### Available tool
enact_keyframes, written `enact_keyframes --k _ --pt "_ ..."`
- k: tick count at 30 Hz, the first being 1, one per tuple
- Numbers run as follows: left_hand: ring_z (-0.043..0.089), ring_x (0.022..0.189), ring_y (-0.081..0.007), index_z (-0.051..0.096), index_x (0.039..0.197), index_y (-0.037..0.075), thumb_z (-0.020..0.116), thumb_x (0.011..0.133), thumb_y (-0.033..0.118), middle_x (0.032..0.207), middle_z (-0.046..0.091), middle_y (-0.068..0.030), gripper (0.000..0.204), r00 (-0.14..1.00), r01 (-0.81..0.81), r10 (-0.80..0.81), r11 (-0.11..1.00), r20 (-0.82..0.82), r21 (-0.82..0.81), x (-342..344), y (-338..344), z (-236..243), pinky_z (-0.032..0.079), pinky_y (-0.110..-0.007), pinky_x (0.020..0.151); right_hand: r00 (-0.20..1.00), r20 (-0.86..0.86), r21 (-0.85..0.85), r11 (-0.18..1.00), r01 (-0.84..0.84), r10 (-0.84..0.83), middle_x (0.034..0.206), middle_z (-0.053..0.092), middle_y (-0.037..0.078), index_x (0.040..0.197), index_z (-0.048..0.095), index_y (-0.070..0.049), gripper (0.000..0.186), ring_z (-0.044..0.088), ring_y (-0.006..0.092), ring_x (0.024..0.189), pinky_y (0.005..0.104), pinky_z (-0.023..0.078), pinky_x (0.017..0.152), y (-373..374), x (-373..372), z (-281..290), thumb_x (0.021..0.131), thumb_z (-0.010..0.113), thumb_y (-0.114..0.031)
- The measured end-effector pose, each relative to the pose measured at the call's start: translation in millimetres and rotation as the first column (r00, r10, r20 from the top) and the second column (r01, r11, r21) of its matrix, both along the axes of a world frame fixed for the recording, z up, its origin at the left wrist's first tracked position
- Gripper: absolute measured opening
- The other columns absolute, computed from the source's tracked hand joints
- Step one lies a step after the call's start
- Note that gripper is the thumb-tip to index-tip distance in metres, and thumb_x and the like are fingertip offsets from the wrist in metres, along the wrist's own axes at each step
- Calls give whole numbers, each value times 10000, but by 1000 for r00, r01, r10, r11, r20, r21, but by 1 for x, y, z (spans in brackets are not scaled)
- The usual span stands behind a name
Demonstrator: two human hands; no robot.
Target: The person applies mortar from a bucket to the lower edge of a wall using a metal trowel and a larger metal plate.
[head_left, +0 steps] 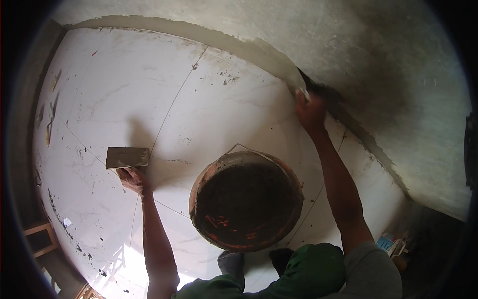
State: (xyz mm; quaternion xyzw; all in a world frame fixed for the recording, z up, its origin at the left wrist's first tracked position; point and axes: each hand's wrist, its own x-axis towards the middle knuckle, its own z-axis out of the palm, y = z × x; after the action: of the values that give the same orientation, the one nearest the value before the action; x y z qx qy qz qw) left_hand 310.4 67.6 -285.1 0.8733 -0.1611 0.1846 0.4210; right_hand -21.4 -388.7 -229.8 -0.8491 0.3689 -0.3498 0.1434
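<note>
While right hand (309,110) presses small pale tool, fingers closed on it, against dark wet mortar strip (343,117) at foot of grey plastered wall (378,55), strip runs diagonally down-right from fingers. Left hand (132,178) grips flat rectangular float (127,157), well apart. Round orange bucket of dark mortar (247,199) between arms, on white marble-look floor tiles (149,94).

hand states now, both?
Left hand: closed, holding a flat board.
Right hand: closed on a small tool at the wall base.
</note>
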Motion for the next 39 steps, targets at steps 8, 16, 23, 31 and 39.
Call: enact_keyframes --k 8,16,23,31,39 --pt "640 930 -455 617 1193 -58 453 1100 439 1079 686 -276 532 995 -65 65 998 -81 7 0 -5 -1 521 -511 838 974 -9 -28 973 -228 228 721 636 238 755 619 -9 216 658 460 722 523 512 637 14 111 8 909 710 -130" --pt "650 946 -458 613 1237 -56 448 1103 447 1108 691 -283 546 996 -41 42 999 -79 21 4 1 -6 524 -512 849 984 2 2 984 -179 179 720 659 246 733 651 -4 171 670 468 723 546 539 674 -5 190 -5 849 713 -113" --pt "657 882 -415 620 1151 -33 445 1103 472 1015 701 -240 537 997 -12 14 999 -73 34 1 3 4 527 -493 803 1000 -4 -72 997 5 -6 651 617 287 692 638 27 313 631 519 647 570 514 623 -1 102 -12 916 710 -179" --pt "626 805 -343 634 1051 -8 474 1072 544 887 666 -192 575 1000 -4 5 999 -21 45 7 4 -23 508 -460 748 999 -14 -49 997 52 -52 644 599 300 706 634 40 366 639 514 652 559 509 620 -14 3 -5 946 701 -228" --pt "662 895 -216 634 1159 23 523 1050 327 1044 705 -80 342 796 -26 -302 849 -525 -528 17 49 -8 528 -380 773 985 -162 135 987 83 -61 731 650 274 874 681 24 310 665 500 738 503 521 658 -11 -107 5 983 667 -266"
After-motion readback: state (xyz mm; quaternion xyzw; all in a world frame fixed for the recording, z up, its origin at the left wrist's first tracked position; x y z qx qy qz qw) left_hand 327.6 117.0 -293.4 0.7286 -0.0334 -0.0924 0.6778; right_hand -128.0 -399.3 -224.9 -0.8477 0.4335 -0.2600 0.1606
